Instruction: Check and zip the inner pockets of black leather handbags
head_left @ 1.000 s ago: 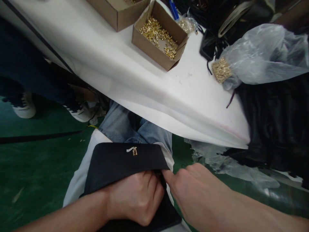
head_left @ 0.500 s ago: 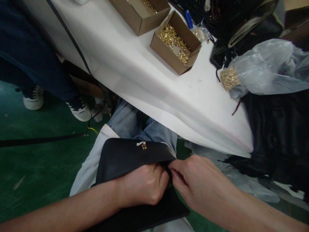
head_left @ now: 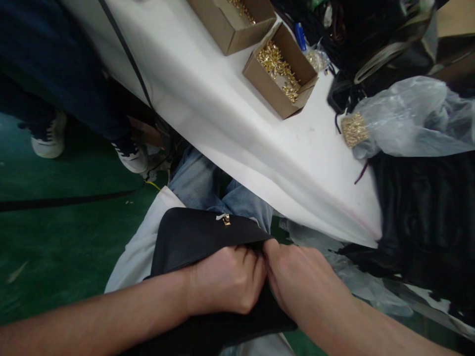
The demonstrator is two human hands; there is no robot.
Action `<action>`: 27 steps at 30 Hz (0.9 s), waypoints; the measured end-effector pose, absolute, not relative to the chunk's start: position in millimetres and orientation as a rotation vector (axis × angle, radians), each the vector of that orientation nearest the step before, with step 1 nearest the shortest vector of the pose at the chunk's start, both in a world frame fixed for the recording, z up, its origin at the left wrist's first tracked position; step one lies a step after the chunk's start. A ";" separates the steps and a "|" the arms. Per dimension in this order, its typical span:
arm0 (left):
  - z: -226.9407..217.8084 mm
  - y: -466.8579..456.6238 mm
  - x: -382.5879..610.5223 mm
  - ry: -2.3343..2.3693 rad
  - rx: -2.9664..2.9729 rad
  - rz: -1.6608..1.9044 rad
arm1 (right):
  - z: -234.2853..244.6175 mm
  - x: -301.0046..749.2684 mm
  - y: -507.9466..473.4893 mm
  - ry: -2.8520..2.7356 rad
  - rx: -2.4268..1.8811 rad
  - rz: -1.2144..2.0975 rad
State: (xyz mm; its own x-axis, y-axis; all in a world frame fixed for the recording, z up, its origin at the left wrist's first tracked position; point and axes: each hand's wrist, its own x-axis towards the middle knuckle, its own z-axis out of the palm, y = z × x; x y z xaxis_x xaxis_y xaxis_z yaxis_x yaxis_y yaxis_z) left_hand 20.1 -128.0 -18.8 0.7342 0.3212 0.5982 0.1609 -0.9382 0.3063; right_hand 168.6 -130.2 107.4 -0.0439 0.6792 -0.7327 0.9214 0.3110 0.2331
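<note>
A black leather bag (head_left: 189, 238) with a small gold clasp (head_left: 225, 219) lies across my lap, below the table's edge. My left hand (head_left: 224, 280) is curled in a fist that grips the bag's flap near its right corner. My right hand (head_left: 300, 283) presses against it from the right, fingers bent and pinched on the same corner of the bag. The two hands touch knuckle to knuckle. What lies under the fingers is hidden.
A white table (head_left: 208, 104) slopes across above my knees. On it stand a cardboard box of gold fittings (head_left: 281, 70), a second box (head_left: 232, 20) and a clear plastic bag (head_left: 415, 118). Black material (head_left: 426, 217) is heaped at the right. Another person's legs and shoes (head_left: 128, 157) stand at the left on green floor.
My right hand has closed in from the right and now pinches the bag's corner against my left hand. The bag's flap has bunched up a little. The view has shifted slightly.
</note>
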 end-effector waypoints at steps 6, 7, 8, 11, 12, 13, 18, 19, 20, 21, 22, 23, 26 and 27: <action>-16.4 -124.8 24.9 0.324 2.693 0.842 | 110.0 161.9 -126.8 1.768 1.370 -0.342; -16.7 -123.7 25.5 0.308 2.686 0.822 | 109.4 162.5 -125.4 1.764 1.377 -0.353; -17.4 -122.4 26.2 0.297 2.673 0.817 | 108.2 164.0 -124.4 1.760 1.388 -0.363; -22.6 -117.4 28.5 0.247 2.610 0.860 | 102.0 174.6 -127.3 1.785 1.421 -0.381; -24.9 -115.5 29.4 0.232 2.593 0.881 | 100.3 179.6 -130.2 1.819 1.432 -0.397; -27.1 -113.6 30.2 0.217 2.579 0.898 | 99.6 185.0 -133.7 1.868 1.443 -0.419; -32.0 -107.6 31.4 0.224 2.483 0.843 | 110.2 211.8 -147.2 2.068 1.381 -0.534; -31.4 -107.2 30.8 0.231 2.455 0.814 | 112.8 216.9 -147.1 2.115 1.341 -0.541; -30.5 -106.7 30.1 0.241 2.427 0.782 | 114.4 222.1 -146.2 2.178 1.296 -0.550; -29.3 -106.2 29.3 0.252 2.399 0.749 | 114.9 227.5 -144.5 2.259 1.245 -0.562; -27.8 -105.5 28.5 0.265 2.371 0.712 | 114.1 232.8 -142.5 2.350 1.192 -0.577; -26.1 -104.5 27.7 0.285 2.346 0.670 | 112.2 237.9 -140.3 2.434 1.144 -0.597; -21.2 -100.9 25.9 0.314 2.288 0.565 | 104.1 250.0 -135.7 2.569 1.089 -0.640; -19.8 -99.9 25.5 0.313 2.276 0.544 | 101.7 252.3 -135.1 2.593 1.088 -0.651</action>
State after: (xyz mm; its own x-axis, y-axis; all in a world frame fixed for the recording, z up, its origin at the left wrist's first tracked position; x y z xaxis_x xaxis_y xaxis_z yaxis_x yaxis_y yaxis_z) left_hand 25.5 -99.9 -19.8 0.8791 0.3809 0.2865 0.0565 -0.6801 0.7309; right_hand 252.3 -135.1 101.7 -0.6879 0.6092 -0.3945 0.7233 0.6204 -0.3032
